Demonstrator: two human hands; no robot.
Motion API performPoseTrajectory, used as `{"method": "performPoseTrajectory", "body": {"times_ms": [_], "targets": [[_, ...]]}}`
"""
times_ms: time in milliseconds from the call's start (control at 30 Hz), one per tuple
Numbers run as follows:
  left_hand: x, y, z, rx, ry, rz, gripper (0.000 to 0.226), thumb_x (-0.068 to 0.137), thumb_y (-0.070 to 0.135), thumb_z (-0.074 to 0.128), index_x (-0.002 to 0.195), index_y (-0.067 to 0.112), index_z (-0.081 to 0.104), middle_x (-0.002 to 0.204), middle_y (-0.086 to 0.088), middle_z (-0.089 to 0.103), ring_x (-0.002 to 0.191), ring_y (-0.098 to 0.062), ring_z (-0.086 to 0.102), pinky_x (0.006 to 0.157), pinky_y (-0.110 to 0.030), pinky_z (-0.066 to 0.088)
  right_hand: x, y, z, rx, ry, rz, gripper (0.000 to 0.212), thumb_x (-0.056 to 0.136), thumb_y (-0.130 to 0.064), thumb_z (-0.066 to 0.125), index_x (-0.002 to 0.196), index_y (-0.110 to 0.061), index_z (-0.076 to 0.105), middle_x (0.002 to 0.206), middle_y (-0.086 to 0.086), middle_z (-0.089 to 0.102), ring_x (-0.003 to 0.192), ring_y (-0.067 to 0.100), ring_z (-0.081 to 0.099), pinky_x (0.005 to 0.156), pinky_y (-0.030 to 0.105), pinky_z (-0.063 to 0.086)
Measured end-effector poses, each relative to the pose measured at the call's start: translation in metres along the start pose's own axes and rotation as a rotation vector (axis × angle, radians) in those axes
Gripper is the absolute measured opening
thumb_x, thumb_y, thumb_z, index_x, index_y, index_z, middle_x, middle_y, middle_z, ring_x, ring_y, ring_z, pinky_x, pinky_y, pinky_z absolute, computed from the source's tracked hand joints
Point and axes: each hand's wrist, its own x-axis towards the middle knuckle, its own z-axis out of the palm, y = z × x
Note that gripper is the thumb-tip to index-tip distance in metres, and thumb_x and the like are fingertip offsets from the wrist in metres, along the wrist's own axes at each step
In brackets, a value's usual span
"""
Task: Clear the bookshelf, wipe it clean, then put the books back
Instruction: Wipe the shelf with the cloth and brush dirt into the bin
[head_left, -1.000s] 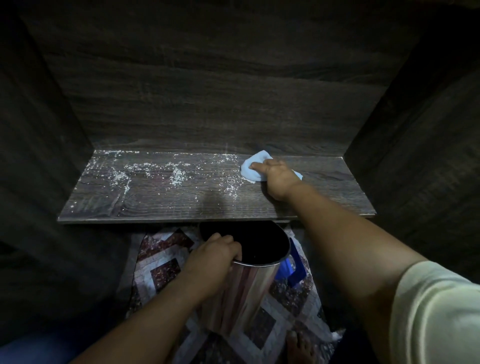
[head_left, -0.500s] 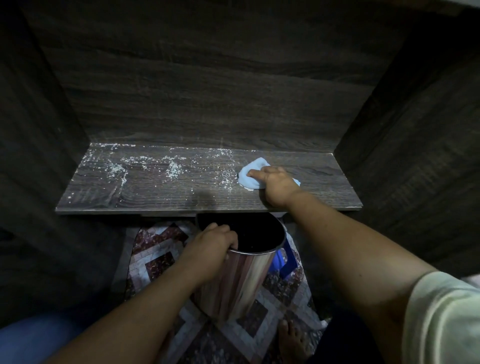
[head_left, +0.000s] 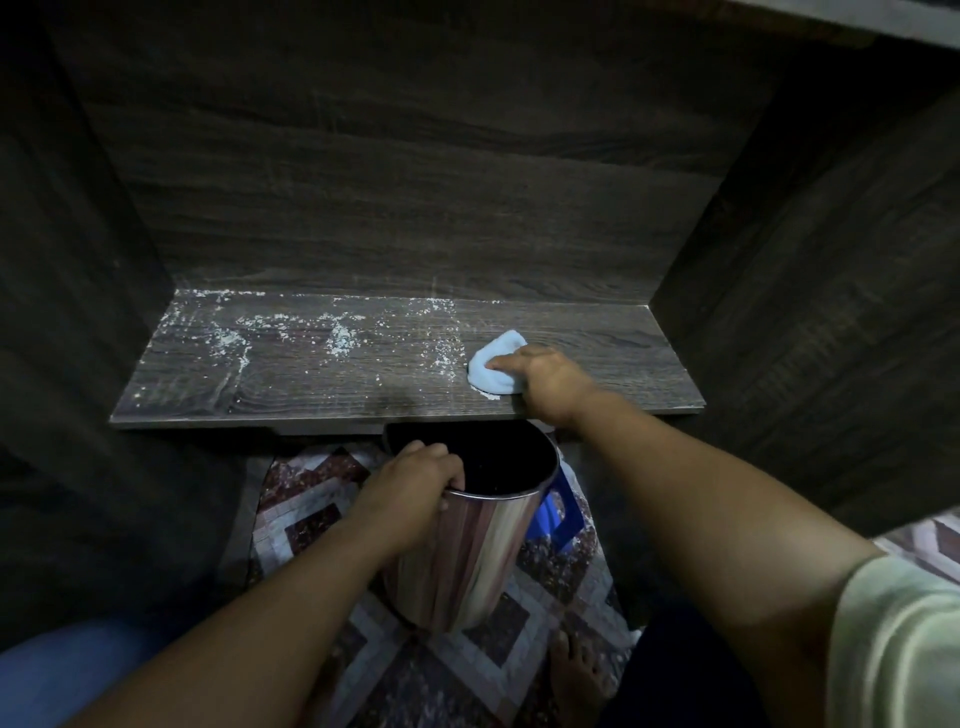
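The dark wooden shelf board (head_left: 322, 384) holds no books and is strewn with white crumbs and dust (head_left: 337, 340) over its left and middle. My right hand (head_left: 550, 382) grips a bunched light blue cloth (head_left: 493, 364) and presses it on the board near the front edge, right of centre. Just below that edge, my left hand (head_left: 410, 488) grips the rim of a shiny steel bin (head_left: 467, 561), held tilted with its dark mouth under the board's lip.
Dark wooden side walls (head_left: 831, 312) and a back panel (head_left: 415, 208) close in the shelf. A patterned mat (head_left: 311, 519) covers the floor below, with a blue object (head_left: 558, 514) behind the bin and a bare foot (head_left: 571, 670) beside it.
My right hand has dragged the cloth from the back of the board toward the front edge. The bin stays held under the lip.
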Motion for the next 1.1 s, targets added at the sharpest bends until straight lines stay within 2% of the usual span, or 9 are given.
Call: {"method": "performPoseTrajectory", "body": {"times_ms": [67,200,367,633,867,967,1100], "targets": [[0.0,0.0,-0.001,-0.003,0.002,-0.001,0.023,0.081,0.008,0.065,0.099,0.022,0.059,0.1,0.006,0.054,0.098,-0.013,0.043,0.08,-0.029,0.04,0.001,0.003,-0.01,0.013,0.057,0.007,0.062,0.084,-0.011,0.062,0.141,-0.031,0.048,0.139,0.01,0.046,0.128,0.03,0.044,0.107,0.035,0.036],[0.002,0.002,-0.002,-0.005,0.001,-0.012,0.021,0.083,0.01,0.063,0.099,0.024,0.058,0.1,0.007,0.052,0.1,-0.012,0.043,0.081,-0.032,0.043,0.005,0.005,-0.018,0.025,0.169,0.048,0.055,0.09,-0.007,0.051,0.14,-0.031,0.049,0.138,0.011,0.043,0.128,0.032,0.041,0.108,0.04,0.036],[0.002,0.002,-0.001,-0.007,-0.003,-0.003,0.021,0.084,0.011,0.062,0.099,0.025,0.057,0.1,0.008,0.051,0.1,-0.012,0.043,0.083,-0.034,0.044,-0.008,0.004,-0.005,-0.051,0.139,0.0,0.045,0.09,-0.017,0.056,0.134,-0.029,0.054,0.125,0.01,0.049,0.12,0.032,0.046,0.095,0.043,0.046],[0.004,0.004,0.0,0.008,-0.008,0.001,0.024,0.082,0.011,0.064,0.101,0.024,0.059,0.102,0.007,0.053,0.1,-0.013,0.043,0.083,-0.032,0.043,-0.025,-0.004,0.008,-0.036,0.119,-0.004,0.045,0.09,-0.009,0.053,0.132,-0.025,0.057,0.129,0.01,0.05,0.123,0.032,0.041,0.101,0.041,0.039],[0.005,0.006,0.0,0.029,-0.012,-0.012,0.023,0.08,0.011,0.066,0.098,0.025,0.06,0.101,0.008,0.054,0.1,-0.014,0.045,0.083,-0.033,0.043,-0.028,-0.012,-0.014,0.029,0.026,-0.027,0.043,0.081,-0.005,0.055,0.115,-0.028,0.068,0.12,0.01,0.057,0.111,0.03,0.055,0.095,0.039,0.046],[0.005,0.006,-0.001,0.03,-0.011,-0.017,0.022,0.081,0.011,0.067,0.097,0.025,0.061,0.1,0.008,0.055,0.1,-0.013,0.045,0.082,-0.032,0.043,-0.021,-0.011,-0.023,0.032,0.132,0.004,0.043,0.086,-0.009,0.056,0.124,-0.028,0.063,0.119,0.011,0.053,0.112,0.032,0.053,0.095,0.04,0.047],[0.007,0.006,-0.002,0.03,0.002,-0.009,0.022,0.083,0.012,0.065,0.099,0.026,0.06,0.102,0.009,0.054,0.1,-0.012,0.045,0.082,-0.03,0.043,-0.007,-0.014,-0.022,-0.024,0.169,0.071,0.047,0.094,-0.009,0.049,0.138,-0.027,0.05,0.13,0.011,0.043,0.123,0.032,0.041,0.103,0.043,0.041]]}}
